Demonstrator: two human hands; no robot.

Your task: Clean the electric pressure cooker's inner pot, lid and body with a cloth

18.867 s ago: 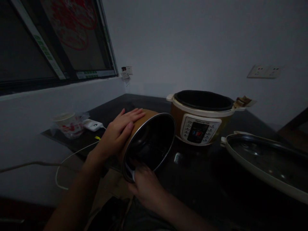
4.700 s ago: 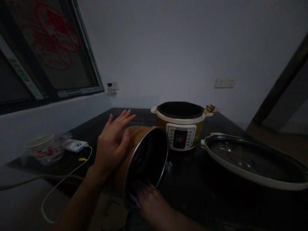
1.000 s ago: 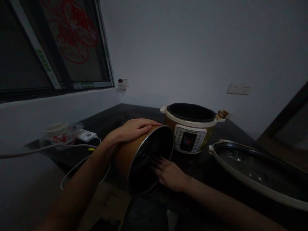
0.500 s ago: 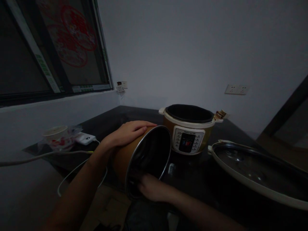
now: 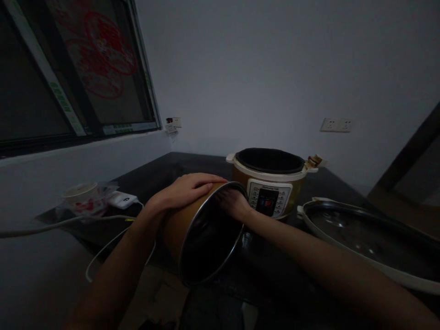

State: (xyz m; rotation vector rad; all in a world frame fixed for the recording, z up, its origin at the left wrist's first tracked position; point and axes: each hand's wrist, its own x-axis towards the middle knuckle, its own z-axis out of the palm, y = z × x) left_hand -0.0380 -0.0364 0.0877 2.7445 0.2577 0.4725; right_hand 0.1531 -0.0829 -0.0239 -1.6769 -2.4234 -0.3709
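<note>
My left hand [image 5: 189,187] lies over the outside of a rice cooker's inner pot [image 5: 177,229], its fingers along the upper side close to the rim. The pot is golden brown outside and black inside. It is tipped on its side, with its mouth towards the right and towards me. My right hand [image 5: 235,204] reaches into the mouth at the upper rim. Its fingers are dark and smeared by motion, so whether they hold anything is unclear. Behind the pot stands the open rice cooker body [image 5: 295,188], with a white-framed control panel.
A large oval lid or pan [image 5: 364,243] with a pale rim lies at the right. To the left are a bagged paper cup [image 5: 80,192], a white plug-like device [image 5: 122,199] and a pale cable [image 5: 41,232]. Wall sockets [image 5: 336,124] sit above the dark countertop [image 5: 202,160].
My right hand has moved from the lower part of the pot's mouth up to its upper right rim. The left hand stays on the pot, which has hardly shifted.
</note>
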